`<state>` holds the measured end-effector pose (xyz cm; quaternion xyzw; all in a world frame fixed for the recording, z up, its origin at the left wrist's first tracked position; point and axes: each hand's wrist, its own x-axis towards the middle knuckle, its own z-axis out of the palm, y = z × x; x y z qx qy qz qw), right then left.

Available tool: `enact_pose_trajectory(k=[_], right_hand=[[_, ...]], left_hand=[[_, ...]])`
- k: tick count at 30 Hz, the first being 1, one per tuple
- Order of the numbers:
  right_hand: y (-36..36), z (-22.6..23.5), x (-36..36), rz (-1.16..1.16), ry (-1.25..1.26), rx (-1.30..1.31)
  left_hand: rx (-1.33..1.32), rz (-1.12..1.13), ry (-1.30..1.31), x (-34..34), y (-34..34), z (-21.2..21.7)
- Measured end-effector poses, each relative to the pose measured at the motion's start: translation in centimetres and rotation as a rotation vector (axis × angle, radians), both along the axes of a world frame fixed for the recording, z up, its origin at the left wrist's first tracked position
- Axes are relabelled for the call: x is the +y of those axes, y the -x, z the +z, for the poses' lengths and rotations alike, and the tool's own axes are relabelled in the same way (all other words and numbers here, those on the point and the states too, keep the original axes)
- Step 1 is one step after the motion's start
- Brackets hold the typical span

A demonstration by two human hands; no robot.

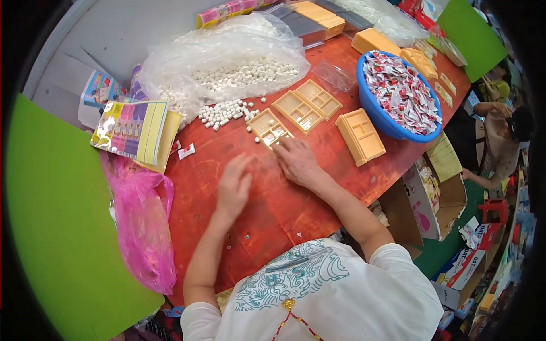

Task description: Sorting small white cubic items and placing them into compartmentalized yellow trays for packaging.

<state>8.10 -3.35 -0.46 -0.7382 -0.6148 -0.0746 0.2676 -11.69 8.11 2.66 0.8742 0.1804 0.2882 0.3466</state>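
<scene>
My right hand (297, 161) lies flat on the red table (261, 216), its fingertips touching a yellow compartment tray (267, 128) that holds a few small white pieces. My left hand (234, 184) hovers just left of it, fingers loosely curled and blurred, with nothing visible in it. A scatter of small white pieces (223, 112) lies beyond the hands, spilling from a clear plastic bag (227, 62). Two more yellow trays (307, 105) sit side by side past the first, and another yellow tray (360, 136) lies to the right.
A blue basin (382, 122) full of red-and-white sachets stands at the right. A stack of colourful printed cards (132, 132) and a pink plastic bag (145, 227) sit at the left. Open cardboard boxes (438, 193) stand below the table's right edge. Another person (500, 142) sits at far right.
</scene>
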Motion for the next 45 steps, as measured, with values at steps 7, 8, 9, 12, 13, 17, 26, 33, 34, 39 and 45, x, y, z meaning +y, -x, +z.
enact_pose_trajectory(k=[7,8,9,12,13,17,26,33,34,39,45], right_hand=[[-3.0,5.0,-3.5,-0.153,-0.150,-0.026],[-3.6,6.0,-4.8,-0.232,-0.175,-0.062],[-4.3,6.7,-6.2,-0.249,-0.172,-0.063],[-6.4,7.1,-9.8,-0.539,-0.083,-0.227],[-7.1,6.5,-10.6,-0.594,0.022,-0.245],[-8.9,3.9,-10.8,-0.575,0.111,-0.375],[-9.8,3.8,-11.1,-0.490,0.033,-0.256],[-8.7,6.9,-11.9,-0.489,-0.092,-0.005],[-7.5,7.8,-11.5,-0.434,-0.120,0.025],[0.2,8.1,-9.0,-0.119,-0.127,0.057],[6.1,4.7,-2.2,0.061,-0.155,0.199]], left_hand=[[0.297,-0.092,-0.463,-1.4,-5.2,-3.4],[0.328,-0.083,-0.469,-1.3,-5.6,-3.3],[0.324,-0.101,-0.469,-1.5,-6.1,-3.0],[0.218,0.020,-0.519,-2.5,-7.0,-1.3],[0.218,0.014,-0.514,-3.1,-7.3,-0.8],[0.108,-0.165,-0.357,-6.2,-8.5,0.4],[0.043,-0.287,-0.131,-10.3,-6.2,-0.3],[-0.001,-0.278,0.095,-11.1,-5.4,0.7],[-0.003,-0.264,0.097,-11.2,-5.4,0.7],[-0.261,-0.054,1.005,-11.9,-5.4,2.4],[-0.534,0.059,1.259,-8.6,-2.2,0.4]])
